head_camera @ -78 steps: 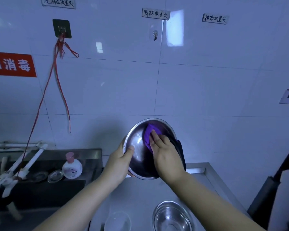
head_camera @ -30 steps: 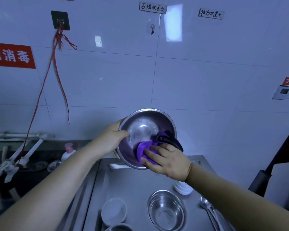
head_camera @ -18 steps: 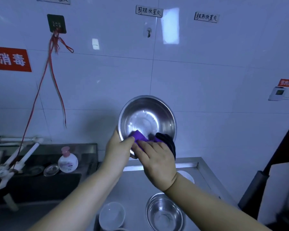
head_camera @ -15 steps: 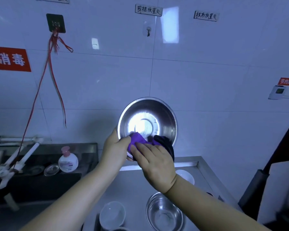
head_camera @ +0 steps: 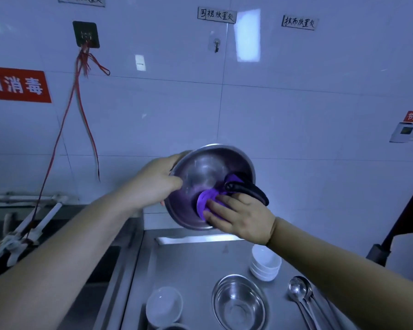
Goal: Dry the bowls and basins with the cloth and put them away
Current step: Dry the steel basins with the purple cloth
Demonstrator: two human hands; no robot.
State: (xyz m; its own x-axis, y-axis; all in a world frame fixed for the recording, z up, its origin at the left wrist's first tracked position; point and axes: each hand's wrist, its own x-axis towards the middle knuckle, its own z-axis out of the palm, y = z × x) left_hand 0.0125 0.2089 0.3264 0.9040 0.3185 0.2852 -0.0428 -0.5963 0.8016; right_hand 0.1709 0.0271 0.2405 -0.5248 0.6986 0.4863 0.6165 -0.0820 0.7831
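Observation:
A steel basin (head_camera: 200,172) is held up in front of the tiled wall, its inside tilted toward me. My left hand (head_camera: 153,184) grips its left rim, thumb inside. My right hand (head_camera: 241,217) presses a purple and black cloth (head_camera: 209,200) against the basin's lower inner wall, fingers curled over the cloth. On the steel counter (head_camera: 191,260) below stand a second steel bowl (head_camera: 240,303), a stack of white bowls (head_camera: 265,262) and a single white bowl (head_camera: 163,306).
Steel ladles (head_camera: 301,291) lie at the counter's right. A dark sink (head_camera: 100,265) lies to the left, with white pipes (head_camera: 43,220) and red cords (head_camera: 81,96) hanging from a wall hook. A dark object (head_camera: 403,225) stands at the right edge.
The basin has dropped a little and tilted right. My right hand with the cloth has slid from the lower left rim to the lower right inside. My left hand has moved up the rim.

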